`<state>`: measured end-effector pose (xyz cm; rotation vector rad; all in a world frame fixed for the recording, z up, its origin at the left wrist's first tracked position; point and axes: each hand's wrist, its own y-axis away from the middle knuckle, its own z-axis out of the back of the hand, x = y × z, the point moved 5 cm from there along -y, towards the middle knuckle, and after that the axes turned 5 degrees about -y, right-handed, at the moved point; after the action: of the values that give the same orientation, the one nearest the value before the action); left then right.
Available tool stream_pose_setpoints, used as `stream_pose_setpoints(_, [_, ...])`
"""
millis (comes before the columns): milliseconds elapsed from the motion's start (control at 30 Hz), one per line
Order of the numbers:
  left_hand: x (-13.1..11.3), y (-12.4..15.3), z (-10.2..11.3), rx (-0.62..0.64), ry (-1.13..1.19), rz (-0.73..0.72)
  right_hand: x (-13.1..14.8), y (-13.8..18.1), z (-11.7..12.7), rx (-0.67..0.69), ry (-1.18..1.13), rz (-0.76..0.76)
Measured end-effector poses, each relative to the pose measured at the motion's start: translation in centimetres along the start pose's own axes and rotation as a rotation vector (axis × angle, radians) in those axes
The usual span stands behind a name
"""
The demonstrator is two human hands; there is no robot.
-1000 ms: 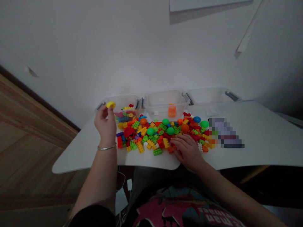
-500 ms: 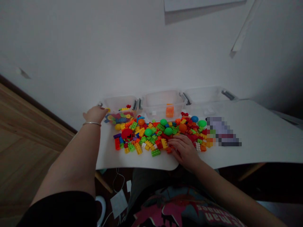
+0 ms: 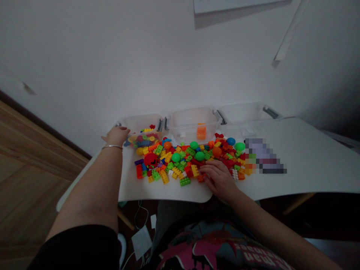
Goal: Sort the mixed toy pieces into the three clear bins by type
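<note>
My left hand point(image 3: 116, 135) reaches over the near left rim of the left clear box point(image 3: 140, 122), fingers stretched out and no piece showing in them. Inside that box lie several toy pieces, among them yellow ones, red ones and a blue strip. My right hand point(image 3: 219, 178) rests palm down at the front of a pile of toy bricks, its fingers loosely extended over red and orange bricks. Just left of its fingertips stands a yellow brick point(image 3: 195, 171). A green brick point(image 3: 185, 182) lies at the pile's near edge. Whatever is under my right palm is hidden.
A middle clear box point(image 3: 192, 114) contains an orange block point(image 3: 201, 131), and a right clear box point(image 3: 242, 112) stands beside it. Green balls point(image 3: 200, 156) and a round red piece point(image 3: 151, 160) sit among the bricks. A pixelated flat object point(image 3: 264, 155) lies on the white table point(image 3: 309, 161).
The yellow piece at my left fingertips is no longer seen there. My left hand has shifted slightly right over the box rim. My right hand has stayed in place.
</note>
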<state>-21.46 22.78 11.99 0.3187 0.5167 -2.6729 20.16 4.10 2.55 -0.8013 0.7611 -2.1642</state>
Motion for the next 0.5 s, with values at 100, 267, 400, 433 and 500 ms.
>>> stream_pose_setpoints(100, [-1.5, 2.2, 1.3, -0.115, -0.023, 0.055, 0.0, -0.1, 0.0, -0.008, -0.002, 0.002])
stream_pose_setpoints(267, [-7.9, 9.8, 2.1, -0.258, 0.11, -0.454, -0.1, 0.1, -0.1, -0.004, -0.002, -0.004])
stream_pose_setpoints(400, [-11.8, 18.5, 0.2, -0.157, 0.226, -0.731, -0.2, 0.1, -0.3, 0.005, 0.005, -0.009])
stream_pose_setpoints(433, [-12.5, 20.6, -0.5, -0.112, 0.244, -0.77, -0.2, 0.1, -0.3, 0.006, 0.008, -0.008])
stream_pose_setpoints(500, [-13.7, 23.9, -1.8, -0.063, 0.27, -0.797, -0.1, 0.0, -0.2, -0.003, 0.014, -0.006])
